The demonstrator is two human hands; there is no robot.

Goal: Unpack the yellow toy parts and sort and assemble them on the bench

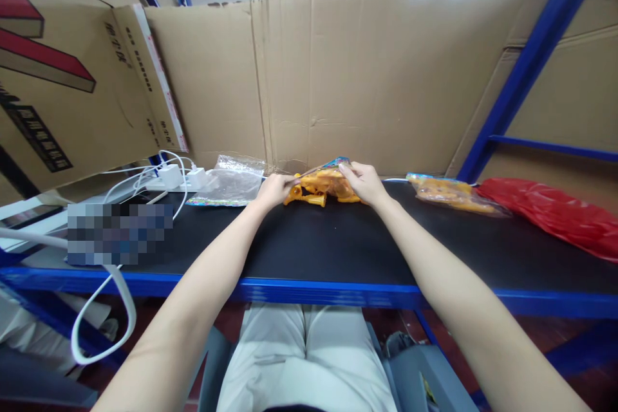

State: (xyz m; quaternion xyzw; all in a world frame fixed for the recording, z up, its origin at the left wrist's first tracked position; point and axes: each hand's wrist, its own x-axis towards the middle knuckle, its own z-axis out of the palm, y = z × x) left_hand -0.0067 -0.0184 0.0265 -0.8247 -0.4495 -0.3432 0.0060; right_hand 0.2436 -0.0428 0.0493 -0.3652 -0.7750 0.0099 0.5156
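Observation:
At the middle of the bench, near its back edge, lie yellow-orange plastic toy pieces (316, 201). A bag with a colourful printed strip (337, 161) is over and around them, its edge running between my two hands. My left hand (277, 190) is closed at the left end of that edge, beside the toy pieces. On the right, my right hand (365, 183) pinches the bag near the printed strip, thumb on top. Its other fingers are partly hidden. How much of the toy is inside the bag I cannot tell.
An opened clear bag (232, 183) lies left of my hands. White chargers and cables (181, 177) sit beyond it, near a blurred-out object (120, 232). To the right are a packed bag of yellow pieces (451, 194) and a red plastic bag (550, 212). Cardboard (376, 77) walls the back.

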